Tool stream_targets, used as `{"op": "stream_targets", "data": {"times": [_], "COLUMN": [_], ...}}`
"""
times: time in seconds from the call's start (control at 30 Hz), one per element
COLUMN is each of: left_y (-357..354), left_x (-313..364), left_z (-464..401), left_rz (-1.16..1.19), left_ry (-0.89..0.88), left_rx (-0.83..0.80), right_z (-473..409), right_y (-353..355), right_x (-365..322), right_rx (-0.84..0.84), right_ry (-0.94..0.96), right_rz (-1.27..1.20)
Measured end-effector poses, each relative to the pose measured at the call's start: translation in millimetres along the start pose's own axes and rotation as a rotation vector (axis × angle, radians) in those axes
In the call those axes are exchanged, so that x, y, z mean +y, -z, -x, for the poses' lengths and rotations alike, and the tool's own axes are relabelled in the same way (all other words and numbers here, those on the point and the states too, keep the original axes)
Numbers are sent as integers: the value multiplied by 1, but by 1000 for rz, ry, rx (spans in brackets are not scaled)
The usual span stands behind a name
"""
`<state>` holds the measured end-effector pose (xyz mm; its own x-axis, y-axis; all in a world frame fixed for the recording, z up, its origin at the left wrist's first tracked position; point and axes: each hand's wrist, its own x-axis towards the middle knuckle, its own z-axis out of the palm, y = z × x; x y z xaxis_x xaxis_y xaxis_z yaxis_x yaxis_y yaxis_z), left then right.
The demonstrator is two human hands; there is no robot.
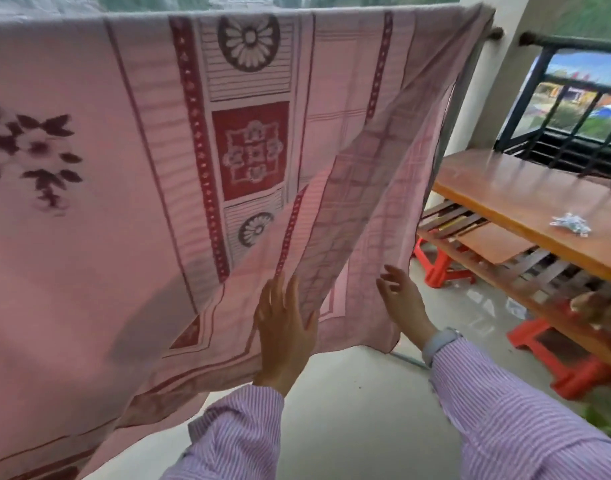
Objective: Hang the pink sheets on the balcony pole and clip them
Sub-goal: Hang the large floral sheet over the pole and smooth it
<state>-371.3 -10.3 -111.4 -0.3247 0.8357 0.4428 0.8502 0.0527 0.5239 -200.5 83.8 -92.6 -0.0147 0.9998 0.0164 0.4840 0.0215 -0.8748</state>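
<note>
A pink sheet point(130, 140) with dark red floral and medallion bands hangs draped over the balcony pole point(496, 32), whose bare end shows at the upper right beside a pillar. The sheet's lower right corner is folded up over itself. My left hand point(283, 327) lies flat against the sheet's lower part, fingers spread and pointing up. Just right of the sheet's hanging corner, my right hand point(401, 299) is open with fingers apart, close to the cloth edge but not gripping it. A small pile of pale clips point(570, 224) lies on the wooden bench.
A long wooden bench point(504, 188) with a slatted shelf below stands at the right on red plastic stools point(442, 265). A black metal railing point(567, 109) runs behind it. The concrete floor point(349, 403) shows below the sheet.
</note>
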Motion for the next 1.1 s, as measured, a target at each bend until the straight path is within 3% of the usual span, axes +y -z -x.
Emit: {"op": "stream_targets", "data": {"times": [0.13,0.37,0.67,0.9,1.1], "left_y": [-39,-129,-214,-246,-290], "left_x": [36,62,115,129,189], "left_z": [-50,-133,-202,-214,-179], "left_rz": [-52,-78,-161,-160,116], "left_ry": [-51,-18,239,294,418], "left_rx": [44,70,225,417,276], "right_z": [-79,-204,-276,-300,-336], "right_y": [25,43,52,78,120], "right_x": [-20,-42,-39,4,71], "right_rx": [-19,-142,-387,-518,-598], "right_ry": [157,149,269,391,407], "right_rz": [-24,-209,-343,-330,-245]}}
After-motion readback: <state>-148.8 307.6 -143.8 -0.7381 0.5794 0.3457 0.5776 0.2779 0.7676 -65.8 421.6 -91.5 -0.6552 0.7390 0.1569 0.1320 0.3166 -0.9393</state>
